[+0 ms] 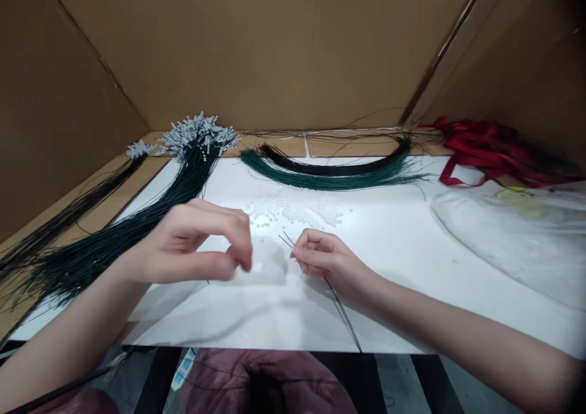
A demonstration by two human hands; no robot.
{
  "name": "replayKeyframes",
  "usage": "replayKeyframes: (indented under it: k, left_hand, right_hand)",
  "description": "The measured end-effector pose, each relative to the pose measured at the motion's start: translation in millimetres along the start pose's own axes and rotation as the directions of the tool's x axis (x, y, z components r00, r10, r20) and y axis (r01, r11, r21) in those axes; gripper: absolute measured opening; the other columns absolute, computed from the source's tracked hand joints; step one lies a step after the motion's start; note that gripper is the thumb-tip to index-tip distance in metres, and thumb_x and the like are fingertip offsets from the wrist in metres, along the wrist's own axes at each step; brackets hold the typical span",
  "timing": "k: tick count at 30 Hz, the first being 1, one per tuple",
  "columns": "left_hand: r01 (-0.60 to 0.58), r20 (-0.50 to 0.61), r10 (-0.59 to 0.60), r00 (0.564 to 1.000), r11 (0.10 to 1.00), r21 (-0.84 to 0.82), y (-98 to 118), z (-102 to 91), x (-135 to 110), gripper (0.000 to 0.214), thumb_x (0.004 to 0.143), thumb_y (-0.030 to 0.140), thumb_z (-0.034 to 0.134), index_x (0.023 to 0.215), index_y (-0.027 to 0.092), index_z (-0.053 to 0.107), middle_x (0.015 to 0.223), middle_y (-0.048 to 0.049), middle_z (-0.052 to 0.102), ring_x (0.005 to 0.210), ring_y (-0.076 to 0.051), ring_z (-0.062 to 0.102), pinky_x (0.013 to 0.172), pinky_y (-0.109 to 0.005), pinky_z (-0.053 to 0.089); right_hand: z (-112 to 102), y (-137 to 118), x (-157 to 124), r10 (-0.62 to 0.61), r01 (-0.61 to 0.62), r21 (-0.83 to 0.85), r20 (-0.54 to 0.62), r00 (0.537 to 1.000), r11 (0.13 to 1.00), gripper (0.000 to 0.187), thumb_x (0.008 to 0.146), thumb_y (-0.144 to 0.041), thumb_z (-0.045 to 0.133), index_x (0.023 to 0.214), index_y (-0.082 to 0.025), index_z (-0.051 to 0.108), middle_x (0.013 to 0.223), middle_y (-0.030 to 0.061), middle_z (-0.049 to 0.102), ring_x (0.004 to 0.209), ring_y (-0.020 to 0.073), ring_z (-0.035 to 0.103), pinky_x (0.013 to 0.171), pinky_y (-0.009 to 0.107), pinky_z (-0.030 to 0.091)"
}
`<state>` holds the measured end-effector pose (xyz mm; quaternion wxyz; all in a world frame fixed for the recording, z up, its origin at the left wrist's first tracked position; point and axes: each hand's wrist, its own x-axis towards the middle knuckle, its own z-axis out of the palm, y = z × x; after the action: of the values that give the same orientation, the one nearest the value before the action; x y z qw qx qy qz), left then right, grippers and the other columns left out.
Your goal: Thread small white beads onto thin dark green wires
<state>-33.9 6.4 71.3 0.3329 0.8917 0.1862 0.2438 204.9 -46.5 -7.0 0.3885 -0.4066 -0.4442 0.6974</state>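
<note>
My right hand [320,252] pinches a couple of thin dark wires [343,316]. Their short tips stick out to the left of the fingertips, and the long ends run down past the table's front edge. My left hand [201,240] hovers to the left, its fingers curled in with thumb and forefinger close together. It is slightly blurred, and whatever it may hold is too small to make out. Behind both hands, small white beads [293,209] lie scattered on the white table surface [389,231].
On the left lie a large bundle of green wires [151,218] tipped with white beads and a thinner dark bundle [77,206]. Bare green wires [320,181] and black wires [329,168] curve at the back. Red ribbon [485,151] and a clear plastic bag [513,231] are on the right. Cardboard walls [274,47] enclose the table.
</note>
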Motion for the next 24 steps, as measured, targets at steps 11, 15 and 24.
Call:
replayKeyframes:
  k: [11, 15, 24]
  left_hand:
    - [0.179, 0.202, -0.251, 0.947, 0.931, 0.32, -61, 25.7, 7, 0.009, 0.09, 0.024, 0.058, 0.088, 0.017, 0.062, 0.088, -0.0028, 0.063, 0.082, -0.015, 0.057, 0.073, -0.023, 0.042]
    - [0.203, 0.187, -0.263, 0.947, 0.936, 0.288, -59, 27.8, 8, 0.011, 0.091, 0.021, 0.054, 0.084, 0.017, 0.061, 0.083, -0.0019, 0.062, 0.076, -0.014, 0.057, 0.07, -0.023, 0.042]
    - [0.238, 0.143, -0.292, 0.946, 0.922, 0.304, -62, 30.8, 9, 0.013, 0.09, 0.027, 0.056, 0.085, 0.016, 0.062, 0.081, -0.0023, 0.062, 0.072, -0.014, 0.056, 0.068, -0.023, 0.042]
  right_hand:
    - [1, -4, -1, 0.014, -0.015, -0.051, -0.019, 1.0, 0.999, 0.018, 0.076, -0.03, 0.07, 0.073, -0.016, 0.06, 0.058, -0.0025, 0.053, 0.047, 0.0059, 0.034, 0.046, 0.022, 0.019]
    - [1, -3, -1, 0.008, -0.009, -0.076, -0.015, 1.0, 0.997, 0.017, 0.077, -0.03, 0.069, 0.074, -0.016, 0.06, 0.058, -0.0023, 0.053, 0.048, 0.0062, 0.034, 0.046, 0.022, 0.019]
    - [0, -1, -2, -0.004, 0.003, -0.085, -0.007, 1.0, 0.996, 0.017, 0.077, -0.031, 0.068, 0.075, -0.016, 0.06, 0.059, -0.0025, 0.054, 0.048, 0.0057, 0.035, 0.047, 0.023, 0.02]
